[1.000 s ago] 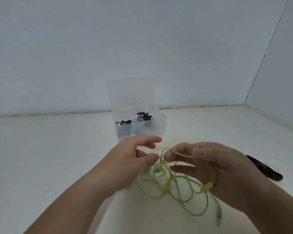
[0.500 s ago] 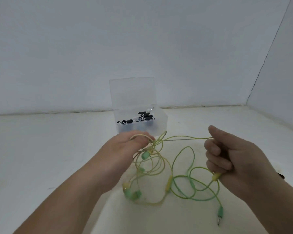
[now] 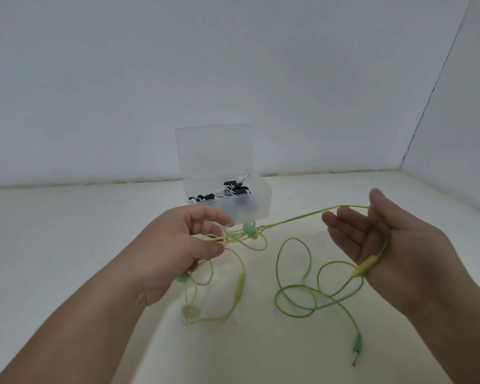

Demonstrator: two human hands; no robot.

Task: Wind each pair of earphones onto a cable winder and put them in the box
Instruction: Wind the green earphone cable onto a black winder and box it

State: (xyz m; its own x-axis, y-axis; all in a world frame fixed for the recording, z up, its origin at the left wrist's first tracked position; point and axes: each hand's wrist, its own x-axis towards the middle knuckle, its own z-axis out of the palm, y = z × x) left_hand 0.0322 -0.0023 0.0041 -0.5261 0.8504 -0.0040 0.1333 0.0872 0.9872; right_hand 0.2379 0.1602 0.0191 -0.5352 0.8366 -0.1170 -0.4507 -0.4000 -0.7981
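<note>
Untangling step: the left hand [image 3: 175,250] pinches the knotted green earphones [image 3: 294,286], the right hand [image 3: 377,239] lies open with cable draped over it; next, free the loops.

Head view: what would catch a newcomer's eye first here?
The yellow-green earphones, stretched in a tangle between the left hand and the open right hand, with the plug dangling at lower right. Behind them, the clear box stands open with wound black earphones inside.
</note>
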